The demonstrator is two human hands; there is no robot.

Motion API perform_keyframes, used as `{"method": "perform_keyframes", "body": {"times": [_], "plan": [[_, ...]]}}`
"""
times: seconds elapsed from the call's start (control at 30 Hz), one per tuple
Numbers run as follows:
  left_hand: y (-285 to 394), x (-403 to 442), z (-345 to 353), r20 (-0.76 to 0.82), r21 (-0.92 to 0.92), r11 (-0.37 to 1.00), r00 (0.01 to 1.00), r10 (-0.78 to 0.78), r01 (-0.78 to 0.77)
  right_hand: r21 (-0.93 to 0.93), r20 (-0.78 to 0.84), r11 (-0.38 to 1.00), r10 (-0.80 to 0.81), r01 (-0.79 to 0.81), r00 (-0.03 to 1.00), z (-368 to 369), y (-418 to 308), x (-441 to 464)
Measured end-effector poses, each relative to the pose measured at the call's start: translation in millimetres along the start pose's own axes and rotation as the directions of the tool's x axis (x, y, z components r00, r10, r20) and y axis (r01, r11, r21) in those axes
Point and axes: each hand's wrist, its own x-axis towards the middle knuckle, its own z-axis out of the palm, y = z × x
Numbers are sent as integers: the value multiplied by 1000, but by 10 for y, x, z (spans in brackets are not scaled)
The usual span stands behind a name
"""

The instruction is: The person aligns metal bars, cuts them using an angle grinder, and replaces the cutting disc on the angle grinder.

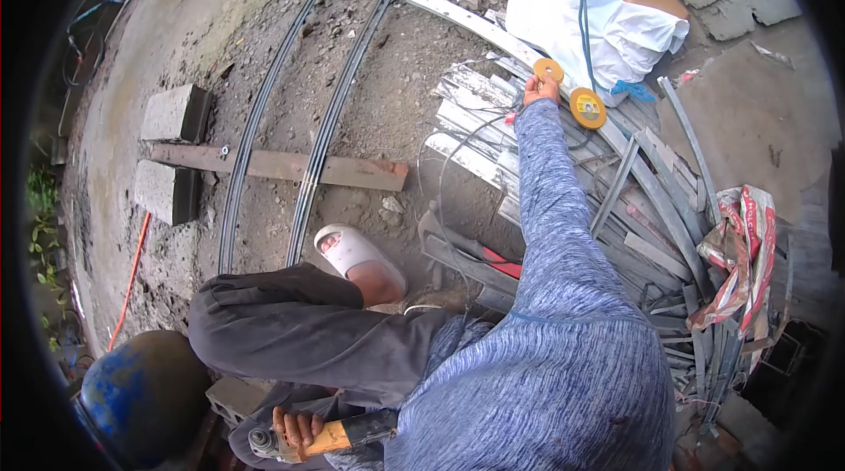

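My left hand (pixel 299 429) is wrapped round the yellow and black body of an angle grinder (pixel 330 437) at the bottom, close to my knees. The grinder's metal head points left, and I see no disc on it. My right arm is stretched out to the side, over the scrap. At its end my right hand (pixel 539 91) grips the edge of a yellow-orange cutting disc (pixel 549 69) in its fingers. A second yellow disc (pixel 587 108) with a printed label lies beside it on the metal strips.
Long thin steel bars (pixel 327 119) cross a flat metal piece (pixel 282 167) near two concrete blocks (pixel 172 114). A pile of metal strips (pixel 647 180), a white sack (pixel 590 22) and a torn red-and-white bag (pixel 744 251) lie right. A rusty blue rounded object (pixel 145 396) stands lower left.
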Motion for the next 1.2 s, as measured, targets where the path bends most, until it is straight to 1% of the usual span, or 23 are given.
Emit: {"method": "perform_keyframes", "body": {"times": [0.07, 0.17, 0.27, 0.37, 0.4, 0.43, 0.5, 0.53, 0.57, 0.6, 0.63, 0.73, 0.83, 0.93, 1.03, 1.2], "plan": [[5, 19, -6, -3, 3, 1000, 1000, -6, 6, 42, 14, 999, -21, 20, 1000, -33, 15, 66], [3, 33, -15, -7, 3, 1000, 1000, -9, 9, 43, 85, 999, -2, -1, 996, -97, 37, 319], [11, 62, -44, -6, 2, 1000, 1000, -16, 16, 26, -17, 996, 85, -84, 996, -95, -92, -100], [1, 166, -52, -3, -4, 1000, 1000, -20, 20, -86, 157, 987, 146, -134, 977, -268, -99, -290], [-222, 125, -195, -6, -11, 1000, 1000, -21, 21, -158, 231, 978, 168, -133, 958, -329, -105, -328], [-21, 84, -124, -5, -16, 1000, 1000, -21, 21, -220, 291, 971, 158, -95, 943, -412, -166, -365], [-5, 92, -138, -1, -25, 1000, 1000, -16, 16, -332, 412, 943, 152, -7, 898, -602, -352, -482], [-4, 85, -138, -1, -28, 1000, 1000, -14, 14, -398, 466, 912, 111, 96, 878, -683, -487, -432], [7, 79, -142, -2, -31, 999, 1000, -12, 12, -560, 523, 693, -129, 454, 843, -739, -647, -380], [19, 61, -136, -2, -34, 999, 1000, -10, 10, -637, 622, 325, -318, 699, 715, -794, -798, -354], [33, 47, -135, -1, -38, 999, 1000, -9, 9, -612, 744, -116, -418, 782, 521, -849, -880, -338], [81, -41, -130, 3, -42, 999, 1000, 2, -2, -650, 757, -507, -363, 566, 544, -760, -1195, -825], [110, -154, -104, 6, -45, 999, 1000, 11, -10, -558, 812, -637, -286, 532, 509, -805, -1299, -645], [108, -213, -61, 11, -43, 999, 1000, 24, -24, -612, 718, -655, -227, 443, 658, -747, -1351, -671], [61, -116, -9, 14, -36, 998, 999, 45, -44, -618, 709, -659, -233, 428, 666, -705, -1340, -692], [15, -188, -7, 18, -31, 997, 998, 65, -64, -612, 724, -644, -224, 459, 652, -691, -1383, -515]]}}
